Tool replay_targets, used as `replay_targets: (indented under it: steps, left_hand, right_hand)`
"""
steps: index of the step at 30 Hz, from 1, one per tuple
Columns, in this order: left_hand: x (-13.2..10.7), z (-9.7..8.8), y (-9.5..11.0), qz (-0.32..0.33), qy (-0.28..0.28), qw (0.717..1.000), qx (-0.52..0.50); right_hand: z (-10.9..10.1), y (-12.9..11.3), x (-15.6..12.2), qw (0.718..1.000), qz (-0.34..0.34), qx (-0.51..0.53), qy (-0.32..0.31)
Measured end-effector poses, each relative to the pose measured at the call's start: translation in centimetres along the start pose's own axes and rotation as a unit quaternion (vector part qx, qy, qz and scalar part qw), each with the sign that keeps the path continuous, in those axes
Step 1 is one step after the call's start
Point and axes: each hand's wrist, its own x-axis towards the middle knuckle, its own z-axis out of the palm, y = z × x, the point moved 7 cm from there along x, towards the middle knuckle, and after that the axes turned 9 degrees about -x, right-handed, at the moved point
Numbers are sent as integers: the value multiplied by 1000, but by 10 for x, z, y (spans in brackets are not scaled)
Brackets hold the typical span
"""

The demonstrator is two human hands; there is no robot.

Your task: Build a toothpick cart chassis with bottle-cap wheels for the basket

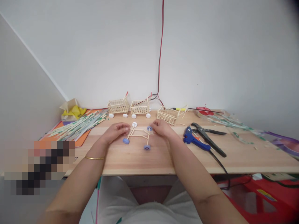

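Observation:
A small chassis of thin wooden sticks (138, 135) lies on the table before me, with round wheels on two stick axles. Its far left wheel (134, 124) is white; the near left wheel (126, 141) and both right ones are bluish. My left hand (117, 132) is beside the left axle, fingers loosely curled, with a gap between thumb and forefinger and no visible hold. On the other side, my right hand (161, 128) has its fingertips pinched at the far right wheel (149, 128). The near right wheel (147, 147) stands apart from both hands.
Two wheeled stick carts (118, 107) (140, 107) and a stick basket (167, 115) line the back. Stick bundles (80, 126) lie left. A blue glue gun (196, 140), black-handled cutters (209, 140) and a red dish (204, 111) are right. A cord runs off the front edge.

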Motion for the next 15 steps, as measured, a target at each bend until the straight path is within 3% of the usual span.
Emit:
replay_targets:
  steps: [10, 15]
  left_hand:
    - [0, 3, 1, -1, -14, 999, 50]
    - [-1, 6, 14, 91, -41, 988, 117]
  right_hand:
    - [8, -4, 1, 999, -11, 33, -14]
    - [6, -11, -4, 997, -46, 54, -33]
